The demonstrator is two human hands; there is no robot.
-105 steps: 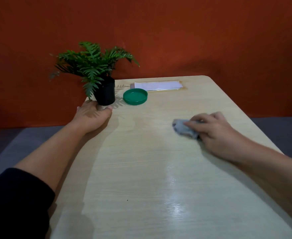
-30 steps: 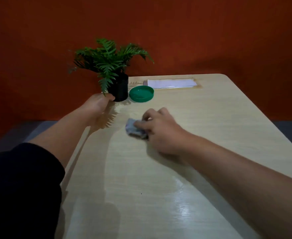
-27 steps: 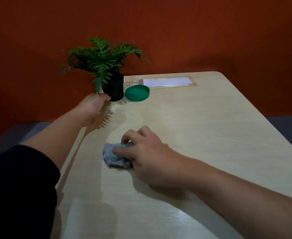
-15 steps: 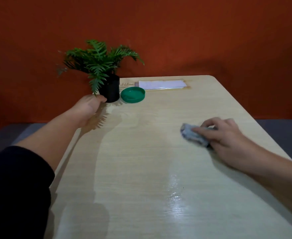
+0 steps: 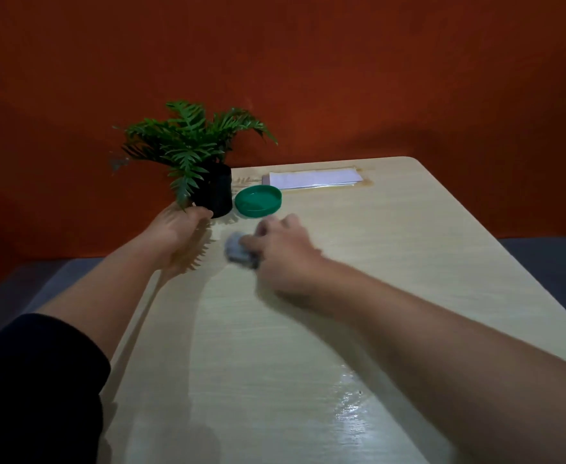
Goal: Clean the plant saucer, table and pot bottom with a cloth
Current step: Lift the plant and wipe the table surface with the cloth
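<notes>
A small fern in a black pot (image 5: pixel 215 195) stands at the far left corner of the pale wooden table (image 5: pixel 392 269). A green round saucer (image 5: pixel 258 201) lies just right of the pot. My left hand (image 5: pixel 177 229) rests on the table at the pot's base, fingertips touching it. My right hand (image 5: pixel 281 252), blurred by motion, grips a crumpled grey cloth (image 5: pixel 236 252) and presses it on the table a little in front of the saucer.
A white paper in a clear sleeve (image 5: pixel 315 179) lies along the table's far edge. An orange wall rises behind. Grey floor shows to both sides. The near tabletop shines under a light.
My right hand has swept the cloth from the right side of the table leftward to just in front of the saucer. My left hand has stayed by the pot.
</notes>
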